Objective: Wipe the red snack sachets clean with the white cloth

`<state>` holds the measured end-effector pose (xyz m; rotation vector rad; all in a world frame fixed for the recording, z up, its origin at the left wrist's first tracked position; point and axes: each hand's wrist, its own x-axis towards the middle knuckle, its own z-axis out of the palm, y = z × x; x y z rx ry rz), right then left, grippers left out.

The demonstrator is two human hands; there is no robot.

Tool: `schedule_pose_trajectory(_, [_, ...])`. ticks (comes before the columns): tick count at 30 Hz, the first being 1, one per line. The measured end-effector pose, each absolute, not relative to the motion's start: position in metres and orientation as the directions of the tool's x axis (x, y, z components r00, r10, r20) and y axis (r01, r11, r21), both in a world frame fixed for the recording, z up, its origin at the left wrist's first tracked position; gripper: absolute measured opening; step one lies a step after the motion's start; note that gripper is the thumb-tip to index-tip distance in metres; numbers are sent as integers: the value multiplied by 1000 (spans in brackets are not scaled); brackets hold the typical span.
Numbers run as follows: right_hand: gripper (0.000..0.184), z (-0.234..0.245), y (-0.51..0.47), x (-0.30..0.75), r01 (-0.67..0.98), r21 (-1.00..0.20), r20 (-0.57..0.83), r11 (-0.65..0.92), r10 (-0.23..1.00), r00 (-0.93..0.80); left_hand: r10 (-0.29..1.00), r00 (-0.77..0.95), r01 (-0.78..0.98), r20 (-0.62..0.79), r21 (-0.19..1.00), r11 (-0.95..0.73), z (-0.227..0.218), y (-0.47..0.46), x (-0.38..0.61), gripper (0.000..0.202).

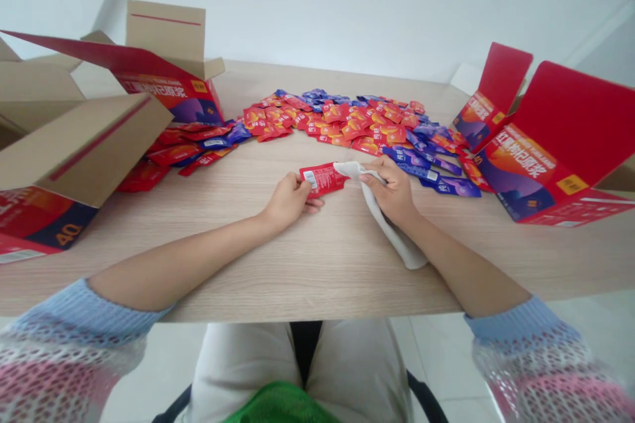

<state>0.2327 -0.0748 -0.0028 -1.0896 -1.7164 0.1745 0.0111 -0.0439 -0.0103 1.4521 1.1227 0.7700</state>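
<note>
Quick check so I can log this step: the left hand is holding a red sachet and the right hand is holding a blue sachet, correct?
Not quite. The head view shows the right hand holding a white cloth, not a sachet. The rest stands: the left hand is holding a red sachet.

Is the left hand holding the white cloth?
No, the left hand grips a red sachet, while the white cloth is in the right hand.

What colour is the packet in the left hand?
The packet is red with a white barcode, clearest in the head view.
</note>
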Motion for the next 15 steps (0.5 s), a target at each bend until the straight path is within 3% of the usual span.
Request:
schedule_pose_trajectory(2, [30,-1,-78,230,599,-572,695,560,719,-9,854,485,346,-190,938,12,-5,-59,11,19])
schedule_pose_trajectory(4, [29,-1,-80,229,641,-562,711,523,702,50,815,542,530,-206,836,-142,3,-70,7,21])
schedule_pose_trajectory(6, [28,-2,-80,230,668,-560,732,490,670,121,882,463,695,-88,654,-300,9,-72,1,26])
schedule_pose_trajectory(8, [26,-3,-79,232,674,-568,752,471,631,192,914,383,760,131,517,-393,11,-66,-4,33])
schedule_pose_trajectory(10, [24,-2,-78,236,670,-590,755,451,603,259,873,397,691,282,534,-487,6,-53,-7,40])
schedule_pose_trajectory(12, [28,0,-78,240,660,-628,732,412,600,322,805,490,541,335,607,-582,-3,-40,-4,45])
schedule_pose_trajectory(15, [39,2,-78,244,625,-688,686,369,611,395,627,663,380,409,538,-753,-16,-27,7,58])
